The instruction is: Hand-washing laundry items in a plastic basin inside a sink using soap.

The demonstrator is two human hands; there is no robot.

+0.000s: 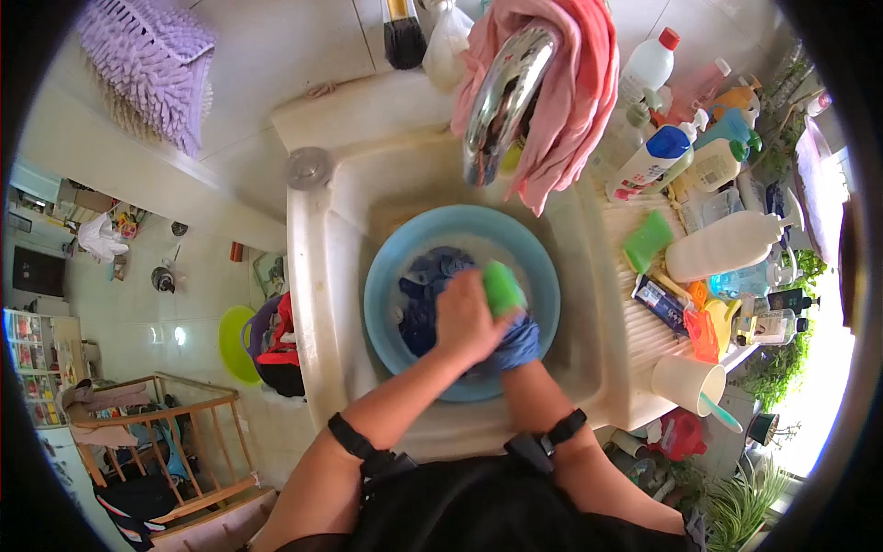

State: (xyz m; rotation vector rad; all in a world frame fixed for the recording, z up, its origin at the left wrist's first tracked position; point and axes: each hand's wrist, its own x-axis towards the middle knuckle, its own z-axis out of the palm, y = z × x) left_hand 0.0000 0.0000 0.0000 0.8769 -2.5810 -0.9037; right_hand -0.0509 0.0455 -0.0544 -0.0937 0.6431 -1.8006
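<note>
A light blue basin (375,276) stands in the sink, with a wet dark blue garment (425,285) in soapy water inside it. My left hand (469,322) is over the basin, its fingers closed on a green soap bar (503,289), blurred by motion. Part of the blue cloth lies bunched over my right hand (521,370), which supports it just below the soap. The cloth hides the fingers of that hand. Soap and cloth are close together, but whether they touch is hard to see.
A chrome faucet (501,110) draped with a pink towel (589,83) overhangs the back of the sink (317,267). Several bottles, a green sponge-like block (649,241) and a white cup (688,385) crowd the right-hand ledge. Left of the sink stands a purple basket of clothes (276,340).
</note>
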